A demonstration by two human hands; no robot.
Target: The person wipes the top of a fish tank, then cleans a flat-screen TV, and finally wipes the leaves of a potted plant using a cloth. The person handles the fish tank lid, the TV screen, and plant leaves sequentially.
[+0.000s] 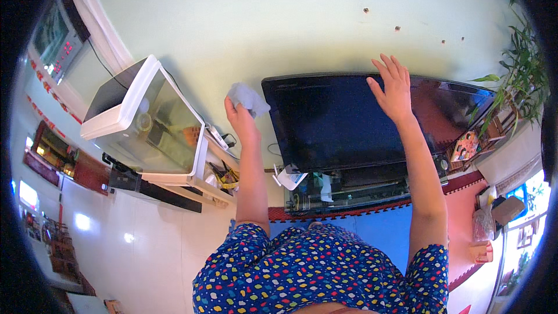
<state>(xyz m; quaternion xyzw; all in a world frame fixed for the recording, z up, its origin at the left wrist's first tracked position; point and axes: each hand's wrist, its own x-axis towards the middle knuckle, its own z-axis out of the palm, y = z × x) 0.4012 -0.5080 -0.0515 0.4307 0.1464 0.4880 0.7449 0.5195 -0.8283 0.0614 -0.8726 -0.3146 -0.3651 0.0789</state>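
A crumpled light grey cloth (248, 98) is held in my left hand (242, 117), beside the upper left corner of a wide black flat-screen television (327, 117). Part of the cloth sticks out past my fingers towards the screen's edge. My right hand (392, 89) is empty, its fingers apart, in front of the television's top edge right of its middle. Whether that hand touches the frame, I cannot tell. My right forearm covers part of the dark screen. Behind the television rises a pale wall (261, 22) with several small holes.
A white-framed fish tank (170, 122) stands on a wooden stand at left, with a power strip (217, 136) behind it. Below the television are a white router (291, 178) and a glass stand (348, 198). Leafy plants (518, 65) hang at right. Blue foam mats (383, 226) cover floor nearby.
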